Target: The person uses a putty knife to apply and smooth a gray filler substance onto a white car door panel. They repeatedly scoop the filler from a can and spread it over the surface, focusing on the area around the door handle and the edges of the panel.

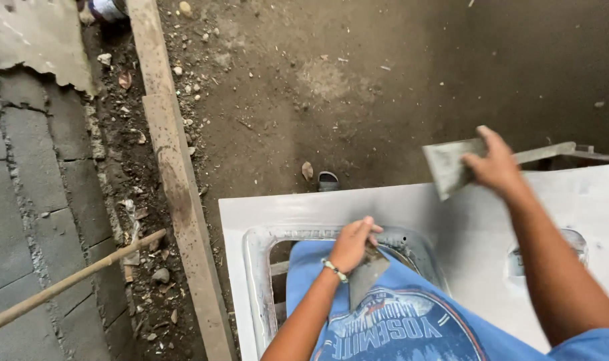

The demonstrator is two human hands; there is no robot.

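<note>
My left hand (353, 242) grips a pointed grey trowel (366, 275) low over my blue shirt, just above the rim of a white panel's cut-out (259, 244). A beaded band sits on that wrist. My right hand (495, 164) is raised above the white panel (465, 220) and holds a flat grey plastering board (446, 166) by its near edge; the board is smeared with cement. Both hands are apart from each other.
A grey block wall (24, 200) runs down the left. A long wooden plank (174, 167) lies beside it on rubble. A wooden pole (70, 281) leans at lower left. Bare dirt ground (331, 87) lies beyond, with a sandal toe (328, 180) on it.
</note>
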